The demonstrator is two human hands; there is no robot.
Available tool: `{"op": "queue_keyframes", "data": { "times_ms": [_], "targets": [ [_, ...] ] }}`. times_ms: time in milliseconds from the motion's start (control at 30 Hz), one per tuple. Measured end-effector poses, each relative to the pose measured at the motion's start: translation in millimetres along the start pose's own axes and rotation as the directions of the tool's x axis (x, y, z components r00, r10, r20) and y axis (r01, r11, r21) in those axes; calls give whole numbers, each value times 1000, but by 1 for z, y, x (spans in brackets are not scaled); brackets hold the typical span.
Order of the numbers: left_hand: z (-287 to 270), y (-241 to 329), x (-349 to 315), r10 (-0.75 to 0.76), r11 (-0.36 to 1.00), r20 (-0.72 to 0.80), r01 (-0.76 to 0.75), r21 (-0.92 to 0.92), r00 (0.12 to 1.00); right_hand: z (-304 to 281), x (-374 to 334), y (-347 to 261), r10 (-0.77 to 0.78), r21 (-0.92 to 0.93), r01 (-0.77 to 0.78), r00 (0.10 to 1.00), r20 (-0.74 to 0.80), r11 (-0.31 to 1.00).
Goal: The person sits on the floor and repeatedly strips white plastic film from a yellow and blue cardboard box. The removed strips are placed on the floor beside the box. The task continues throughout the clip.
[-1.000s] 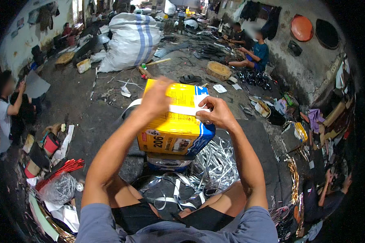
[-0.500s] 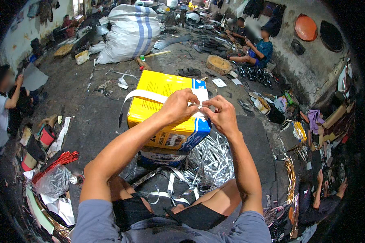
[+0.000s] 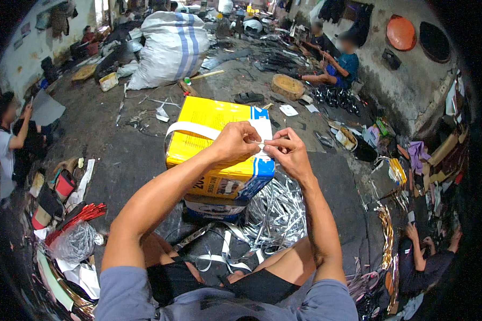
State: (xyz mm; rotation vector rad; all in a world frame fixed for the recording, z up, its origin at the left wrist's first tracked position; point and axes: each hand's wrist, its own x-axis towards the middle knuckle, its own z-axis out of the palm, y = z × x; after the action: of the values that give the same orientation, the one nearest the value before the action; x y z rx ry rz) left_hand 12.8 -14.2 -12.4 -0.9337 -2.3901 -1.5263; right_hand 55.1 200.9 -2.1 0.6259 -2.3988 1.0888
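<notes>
Left hand [image 3: 234, 142] has moved from the left half of the yellow-and-blue box [image 3: 209, 109] to near its right edge, meeting the right hand [image 3: 289, 154]. Both hands are narrow, fingertips pinching the white strip [image 3: 194, 127], which runs across the box top and arches up near the left edge. Step in hand appears to be fine fingertip working of the strip. Next move likely calls for steady pinches and aligned strip edges before either hand releases.
</notes>
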Motion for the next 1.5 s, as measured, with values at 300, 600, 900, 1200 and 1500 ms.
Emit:
{"op": "queue_keyframes", "data": {
  "times_ms": [300, 600, 900, 1200, 1500],
  "targets": [
    [-3, 7, 2, -140, 989, 58, 143, -43, 988, 20, -4, 17, 221, 251, -189, 970, -105, 950],
    [3, -3, 12, -67, 996, 12, 66, 53, 998, 47, -12, 28, 372, 512, -240, 912, -172, 825],
    [-9, 1, 37, 103, 942, 186, -156, 298, 977, 49, -4, 20, 412, 492, -260, 882, -228, 831],
    [10, -2, 25, 151, 987, 22, -152, 49, 988, 33, -7, 26, 308, 157, -288, 943, -122, 945],
    [19, -5, 29, 191, 981, 10, -191, -19, 981, 37, -19, 28, 575, 878, -476, 703, 417, -54]
  ]
}}
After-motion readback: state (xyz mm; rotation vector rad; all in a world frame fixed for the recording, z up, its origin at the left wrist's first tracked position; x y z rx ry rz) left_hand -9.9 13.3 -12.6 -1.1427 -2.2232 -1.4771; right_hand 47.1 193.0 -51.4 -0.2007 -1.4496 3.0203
